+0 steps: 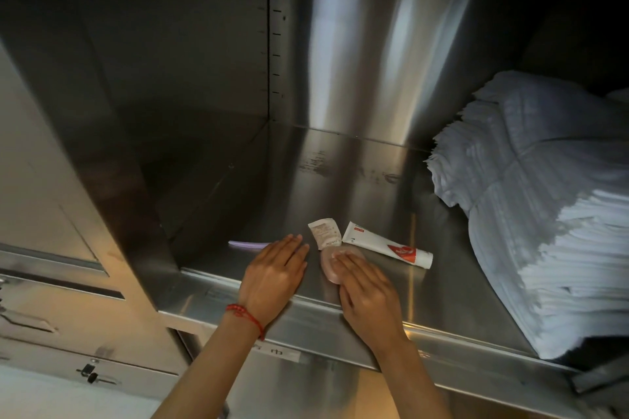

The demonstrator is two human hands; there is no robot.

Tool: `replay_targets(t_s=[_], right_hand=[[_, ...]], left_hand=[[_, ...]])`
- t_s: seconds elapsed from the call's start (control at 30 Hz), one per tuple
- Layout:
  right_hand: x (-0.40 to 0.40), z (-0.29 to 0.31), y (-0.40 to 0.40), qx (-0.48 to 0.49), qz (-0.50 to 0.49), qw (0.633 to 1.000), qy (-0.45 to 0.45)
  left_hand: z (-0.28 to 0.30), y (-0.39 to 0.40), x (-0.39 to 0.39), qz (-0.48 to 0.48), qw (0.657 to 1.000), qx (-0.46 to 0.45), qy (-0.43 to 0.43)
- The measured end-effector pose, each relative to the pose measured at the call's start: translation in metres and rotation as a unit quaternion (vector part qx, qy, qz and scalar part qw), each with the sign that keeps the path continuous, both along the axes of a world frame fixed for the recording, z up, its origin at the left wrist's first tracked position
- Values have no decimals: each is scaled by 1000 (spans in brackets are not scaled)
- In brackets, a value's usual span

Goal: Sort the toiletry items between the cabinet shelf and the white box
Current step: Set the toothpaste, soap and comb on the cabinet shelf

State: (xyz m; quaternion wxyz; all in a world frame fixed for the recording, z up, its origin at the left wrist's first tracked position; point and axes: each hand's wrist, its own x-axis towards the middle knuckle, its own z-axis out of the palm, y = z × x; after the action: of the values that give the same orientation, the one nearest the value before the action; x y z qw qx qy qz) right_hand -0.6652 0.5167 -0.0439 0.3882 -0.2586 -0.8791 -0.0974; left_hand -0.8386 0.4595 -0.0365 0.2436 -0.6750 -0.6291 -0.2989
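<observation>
On the steel cabinet shelf (452, 289) lie a white toothpaste tube (384, 245) with a red patch, a small white sachet (325, 233), a pink oval soap (330, 269) and a thin pale purple item (246, 243). My left hand (272, 274) lies flat on the shelf near its front edge, fingertips at the end of the purple item. My right hand (366, 291) rests with straight fingers on top of the soap, covering part of it. The white box is out of sight.
A tall stack of folded white towels (544, 214) fills the right side of the shelf. The steel back wall and left side wall (190, 78) enclose the compartment. A closed cabinet door with a latch (90, 374) stands at the lower left.
</observation>
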Motion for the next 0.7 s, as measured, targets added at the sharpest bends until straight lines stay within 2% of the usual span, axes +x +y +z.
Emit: replay_targets(t_s=[0.33, 0.7], right_hand=[[-1, 1, 3, -85, 0, 996, -36], [-2, -1, 3, -113, -18, 992, -52]], left_hand=[[2, 3, 0, -5, 999, -26, -26], [2, 2, 1, -6, 999, -40, -27]])
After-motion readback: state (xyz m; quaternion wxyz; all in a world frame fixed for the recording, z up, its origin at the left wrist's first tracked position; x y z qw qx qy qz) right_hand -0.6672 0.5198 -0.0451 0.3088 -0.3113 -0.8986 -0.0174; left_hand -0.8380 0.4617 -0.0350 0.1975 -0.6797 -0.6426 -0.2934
